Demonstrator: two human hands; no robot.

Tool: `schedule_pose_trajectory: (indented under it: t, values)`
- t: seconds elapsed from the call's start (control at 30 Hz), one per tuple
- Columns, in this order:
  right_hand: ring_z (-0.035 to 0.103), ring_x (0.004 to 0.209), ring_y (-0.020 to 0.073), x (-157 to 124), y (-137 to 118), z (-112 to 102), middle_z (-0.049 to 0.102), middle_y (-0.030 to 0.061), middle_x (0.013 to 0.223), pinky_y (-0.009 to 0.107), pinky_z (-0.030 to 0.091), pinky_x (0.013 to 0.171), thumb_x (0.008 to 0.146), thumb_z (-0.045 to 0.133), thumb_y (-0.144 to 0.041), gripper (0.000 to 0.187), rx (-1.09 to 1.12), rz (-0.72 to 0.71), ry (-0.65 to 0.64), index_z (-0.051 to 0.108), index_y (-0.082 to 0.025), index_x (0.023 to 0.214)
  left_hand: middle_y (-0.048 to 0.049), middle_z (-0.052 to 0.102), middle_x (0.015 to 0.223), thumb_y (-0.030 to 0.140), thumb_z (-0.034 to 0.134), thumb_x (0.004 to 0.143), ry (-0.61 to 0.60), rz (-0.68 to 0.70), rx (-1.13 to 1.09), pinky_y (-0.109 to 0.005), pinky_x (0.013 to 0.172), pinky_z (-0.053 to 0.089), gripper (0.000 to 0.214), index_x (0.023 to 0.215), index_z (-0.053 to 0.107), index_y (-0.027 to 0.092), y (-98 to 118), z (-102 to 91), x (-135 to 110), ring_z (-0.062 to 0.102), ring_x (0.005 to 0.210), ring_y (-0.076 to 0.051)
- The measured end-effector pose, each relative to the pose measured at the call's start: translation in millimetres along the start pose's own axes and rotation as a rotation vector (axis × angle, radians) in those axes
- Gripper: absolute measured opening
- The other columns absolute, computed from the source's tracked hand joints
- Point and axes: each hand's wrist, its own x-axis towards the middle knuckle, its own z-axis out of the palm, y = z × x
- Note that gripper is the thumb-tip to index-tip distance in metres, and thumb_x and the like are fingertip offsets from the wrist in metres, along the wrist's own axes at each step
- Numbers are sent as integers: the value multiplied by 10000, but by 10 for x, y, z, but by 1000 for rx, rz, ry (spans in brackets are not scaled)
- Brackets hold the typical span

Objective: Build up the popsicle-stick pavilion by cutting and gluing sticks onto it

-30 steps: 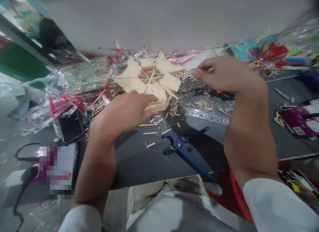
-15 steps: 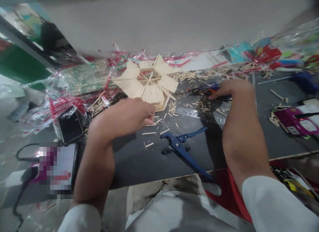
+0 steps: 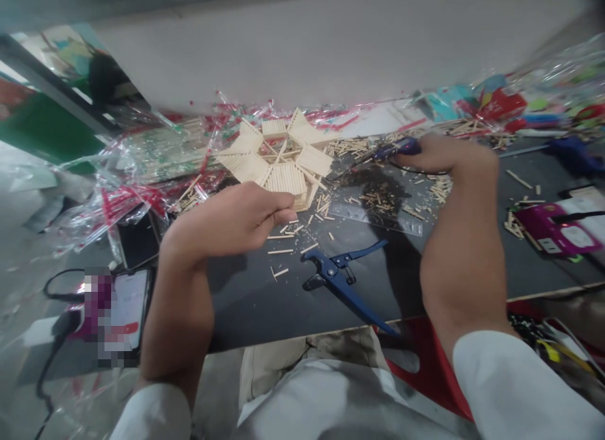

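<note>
A star-shaped model of small wooden sticks [image 3: 278,159] lies at the back of the dark table [image 3: 265,301]. My left hand [image 3: 236,216] hovers just in front of it with the fingertips pinched together; what they pinch is too small to make out. Farther right, my right hand [image 3: 447,155] is closed round a blue tool [image 3: 394,148] whose tip points left toward the model. Loose cut sticks [image 3: 378,200] are scattered between the two hands.
A blue cutter [image 3: 345,277] lies near the table's front edge, with a clear ruler [image 3: 378,216] behind it. Two phones [image 3: 135,238] sit at the left beside crumpled cellophane [image 3: 118,175]. At the right are a purple box [image 3: 558,231] and colourful clutter.
My right hand dropped from above the model to the table on the right, closed on the blue tool and lifted it. My left hand drew back from the model and pinched shut.
</note>
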Motion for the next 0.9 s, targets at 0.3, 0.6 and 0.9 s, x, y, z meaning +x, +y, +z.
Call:
schedule_pose_trajectory:
  t: [0.3, 0.6, 0.9]
  values:
    - [506, 740, 195, -292, -987, -459, 650, 87, 891, 375, 407, 715, 859, 851, -434, 328, -240, 219, 95, 605, -222, 904, -7, 671, 736, 410, 631, 1019, 54, -61, -259, -278, 663, 358, 283, 830, 623, 199, -143, 560, 65, 578, 671, -154]
    - [682, 1022, 291, -240, -1329, -183, 765, 153, 1179, 395, 479, 891, 791, 902, -290, 431, -5, -59, 204, 651, -208, 1131, 27, 615, 671, 563, 743, 920, 363, -205, -970, -222, 552, 391, 394, 932, 658, 178, -313, 1536, 80, 531, 562, -100]
    - [699, 1101, 310, -224, -1320, -204, 767, 214, 1229, 395, 478, 936, 883, 850, -335, 438, -244, 124, 120, 717, -143, 1255, 93, 354, 455, 899, 623, 860, 552, -227, -1345, -225, 423, 237, 716, 773, 637, 188, -377, 1615, 182, 261, 396, -63]
